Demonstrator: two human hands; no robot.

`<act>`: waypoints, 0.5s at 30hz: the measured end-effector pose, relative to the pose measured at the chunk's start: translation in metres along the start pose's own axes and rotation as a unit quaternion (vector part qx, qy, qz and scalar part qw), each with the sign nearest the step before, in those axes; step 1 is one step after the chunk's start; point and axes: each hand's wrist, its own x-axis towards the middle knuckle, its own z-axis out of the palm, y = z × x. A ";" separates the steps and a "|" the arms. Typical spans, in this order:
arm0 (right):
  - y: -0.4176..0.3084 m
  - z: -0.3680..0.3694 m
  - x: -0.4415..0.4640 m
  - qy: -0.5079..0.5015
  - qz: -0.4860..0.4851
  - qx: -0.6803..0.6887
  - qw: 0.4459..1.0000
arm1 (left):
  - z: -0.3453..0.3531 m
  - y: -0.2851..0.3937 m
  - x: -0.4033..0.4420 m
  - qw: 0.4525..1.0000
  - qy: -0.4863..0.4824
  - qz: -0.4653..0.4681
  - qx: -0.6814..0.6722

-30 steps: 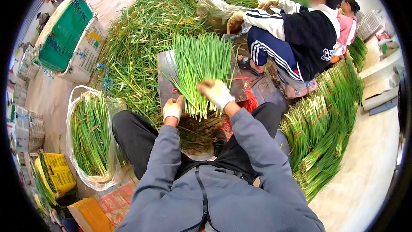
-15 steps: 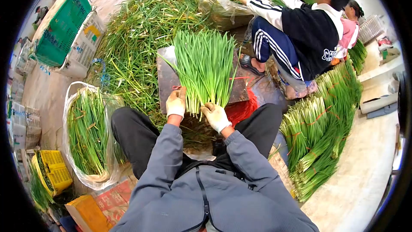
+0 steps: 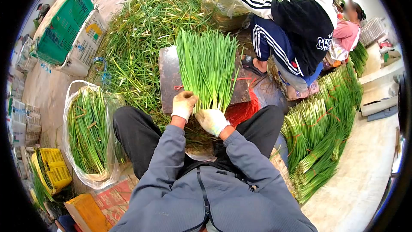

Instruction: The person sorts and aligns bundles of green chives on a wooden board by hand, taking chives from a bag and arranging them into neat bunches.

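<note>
A loose bunch of green stalks (image 3: 208,64) lies fanned out on a dark board (image 3: 169,75), its pale ends toward me. My left hand (image 3: 184,104), in a whitish glove, has its fingers closed at the left side of the pale ends. Against the front of those ends is my right hand (image 3: 211,121), also gloved, with its fingers curled round them. The two hands nearly touch, and they hide the stalk tips. Red strings (image 3: 245,109) hang at the board's right edge.
A heap of loose stalks (image 3: 146,25) lies behind the board. Tied bundles (image 3: 315,124) are stacked at right. A plastic bag of stalks (image 3: 88,133) stands at left, near a green crate (image 3: 64,28). A co-worker (image 3: 296,21) sits at upper right, holding another bag (image 3: 223,4).
My right hand has come down from above the stalks to their pale ends, and my left hand has moved right, close beside it. The co-worker's hands have moved up with the bag's rim.
</note>
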 end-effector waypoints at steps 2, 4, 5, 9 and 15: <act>-0.010 -0.002 -0.010 -0.086 -0.028 -0.015 0.996 | -0.010 0.008 0.003 0.996 0.073 0.043 0.016; 0.004 0.012 -0.013 -0.220 -0.097 -0.008 0.971 | -0.022 0.006 0.016 0.974 0.153 0.084 0.145; 0.003 0.001 -0.015 -0.299 -0.084 -0.015 0.951 | -0.027 -0.003 0.021 0.967 0.146 0.059 0.198; 0.030 0.014 0.006 0.007 0.063 0.048 0.997 | -0.002 -0.031 0.017 0.973 0.130 0.061 0.183; 0.056 0.037 0.043 0.074 0.075 0.121 0.987 | 0.006 -0.032 0.014 0.966 0.085 0.000 0.242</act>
